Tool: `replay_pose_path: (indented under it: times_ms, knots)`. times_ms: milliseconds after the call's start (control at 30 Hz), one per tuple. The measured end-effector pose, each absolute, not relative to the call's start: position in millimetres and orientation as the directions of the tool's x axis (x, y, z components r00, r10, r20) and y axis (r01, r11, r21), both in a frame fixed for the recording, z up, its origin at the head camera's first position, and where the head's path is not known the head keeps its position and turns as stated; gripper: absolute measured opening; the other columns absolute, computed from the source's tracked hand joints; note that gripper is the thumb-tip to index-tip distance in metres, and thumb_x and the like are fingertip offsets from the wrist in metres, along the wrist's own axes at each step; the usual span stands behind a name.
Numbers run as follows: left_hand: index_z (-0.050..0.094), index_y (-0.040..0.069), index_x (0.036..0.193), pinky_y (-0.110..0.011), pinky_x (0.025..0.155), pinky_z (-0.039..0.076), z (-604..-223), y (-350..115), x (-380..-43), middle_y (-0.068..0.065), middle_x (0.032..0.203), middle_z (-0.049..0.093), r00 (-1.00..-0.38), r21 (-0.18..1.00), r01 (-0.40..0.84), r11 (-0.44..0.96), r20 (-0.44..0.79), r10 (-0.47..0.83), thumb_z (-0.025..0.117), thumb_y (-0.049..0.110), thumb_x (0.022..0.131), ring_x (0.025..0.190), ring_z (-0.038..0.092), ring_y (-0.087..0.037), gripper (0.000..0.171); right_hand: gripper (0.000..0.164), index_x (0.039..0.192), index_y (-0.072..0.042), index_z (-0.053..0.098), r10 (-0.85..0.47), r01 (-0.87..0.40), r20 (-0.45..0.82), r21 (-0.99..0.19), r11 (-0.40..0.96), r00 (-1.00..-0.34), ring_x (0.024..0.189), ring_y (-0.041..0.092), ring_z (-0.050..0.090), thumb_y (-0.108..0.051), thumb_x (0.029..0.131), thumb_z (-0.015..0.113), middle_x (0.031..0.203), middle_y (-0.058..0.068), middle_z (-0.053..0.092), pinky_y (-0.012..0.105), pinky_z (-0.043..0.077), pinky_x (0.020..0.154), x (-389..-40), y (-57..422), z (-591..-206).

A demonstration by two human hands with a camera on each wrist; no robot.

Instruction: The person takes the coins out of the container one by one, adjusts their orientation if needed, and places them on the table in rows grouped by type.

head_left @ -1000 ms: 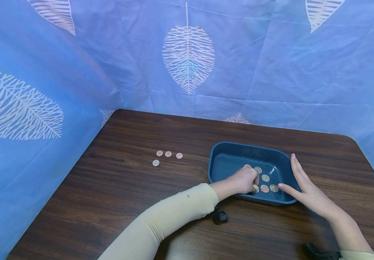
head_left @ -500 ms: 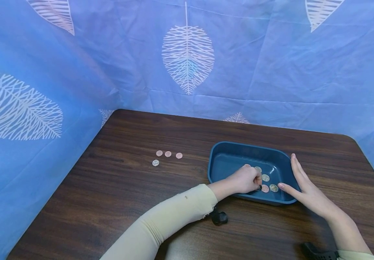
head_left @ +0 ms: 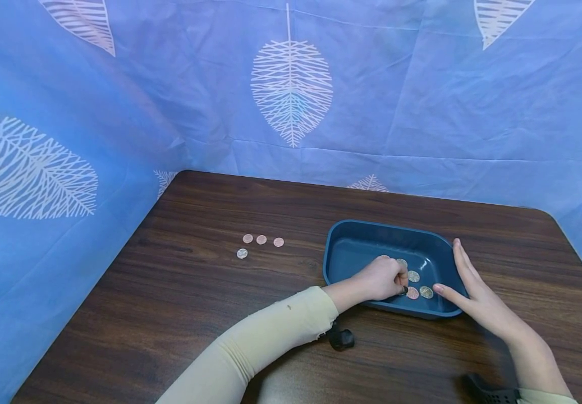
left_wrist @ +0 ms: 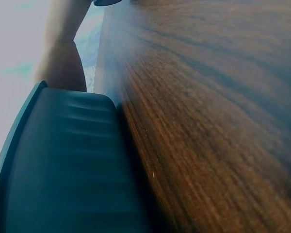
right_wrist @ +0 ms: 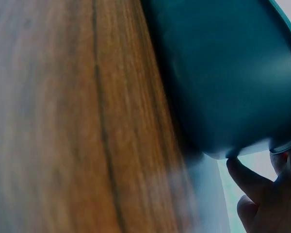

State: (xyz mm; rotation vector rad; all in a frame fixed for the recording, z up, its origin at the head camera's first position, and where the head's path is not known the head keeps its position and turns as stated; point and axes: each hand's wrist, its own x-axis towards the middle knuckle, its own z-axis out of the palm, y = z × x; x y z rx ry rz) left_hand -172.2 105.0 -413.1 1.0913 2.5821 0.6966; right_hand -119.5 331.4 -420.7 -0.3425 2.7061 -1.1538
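A deep blue plastic tray (head_left: 358,224) stands on the table, seen from outside its walls in both wrist views. My left hand (head_left: 383,279) reaches over its front rim. The thumb and fingertips pinch a coin (head_left: 404,290), of which only a dark edge shows. Beside those fingertips lie a copper coin (head_left: 412,293) and a gold-toned coin (head_left: 426,292). Farther back in the tray are two pale coins, one (head_left: 413,276) near the knuckles. My right hand (head_left: 482,297) holds the tray's right end, its thumb over the rim inside and its fingers along the outer wall.
Left of the tray, three copper coins (head_left: 261,239) form a row on the dark wooden table (head_left: 179,314), with one silver coin (head_left: 242,253) in front of them. Blue leaf-patterned cloth (head_left: 371,101) hangs along the back and left sides.
My left fingertips have closed on a coin that showed partly under them a second ago, and it now stands on edge between them. The tray and the coins on the table keep their places.
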Motion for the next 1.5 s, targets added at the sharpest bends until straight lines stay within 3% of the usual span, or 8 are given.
replay_pose_path:
  times_ms: [433, 733, 1133, 1500]
  knots:
    - [0.068, 0.013, 0.085, -0.009, 0.062, 0.038, -408.1, 103.6, -172.2, 0.009, 0.075, 0.060, -0.711, 0.580, 0.579, 0.573, 0.015, 0.703, 0.065, 0.010, 0.092, 0.065, 0.051, 0.002, 0.008, 0.087, 0.146, -0.040, -0.019, -0.283, -0.166, -0.016, -0.778, 0.606, -0.959, 0.139, 0.035, -0.021, -0.021, 0.099, 0.052, 0.153, -0.011, -0.025, 0.080, 0.001, 0.090, -116.8, 331.1, -422.9]
    - [0.069, 0.011, 0.086, -0.009, 0.060, 0.039, -415.1, 97.8, -167.6, 0.009, 0.071, 0.059, -0.738, 0.643, 0.530, 0.553, 0.028, 0.675, 0.066, 0.008, 0.090, 0.063, 0.050, 0.002, 0.005, 0.086, 0.147, -0.041, -0.017, -0.297, -0.167, -0.012, -0.804, 0.571, -0.955, 0.139, 0.037, -0.019, -0.019, 0.099, 0.052, 0.154, -0.008, -0.023, 0.080, 0.005, 0.089, -113.7, 328.1, -431.2]
    - [0.069, 0.013, 0.085, -0.009, 0.059, 0.039, -412.6, 102.0, -169.4, 0.011, 0.069, 0.056, -0.743, 0.631, 0.543, 0.554, 0.052, 0.668, 0.067, 0.010, 0.090, 0.062, 0.049, 0.003, 0.006, 0.086, 0.147, -0.041, -0.017, -0.284, -0.166, -0.002, -0.806, 0.569, -0.959, 0.139, 0.041, -0.019, -0.020, 0.100, 0.051, 0.154, -0.006, -0.024, 0.080, 0.004, 0.088, -115.0, 331.1, -429.0]
    - [0.071, 0.012, 0.094, -0.013, 0.064, 0.046, -397.0, 79.6, -174.5, 0.011, 0.080, 0.061, -0.755, 0.849, 0.454, 0.271, 0.204, 0.624, 0.066, 0.012, 0.091, 0.071, 0.054, 0.003, 0.006, 0.085, 0.147, -0.040, -0.017, -0.275, -0.161, -0.007, -0.797, 0.583, -0.961, 0.138, 0.045, -0.017, -0.021, 0.099, 0.052, 0.155, -0.001, -0.024, 0.081, 0.003, 0.088, -115.6, 330.1, -425.6]
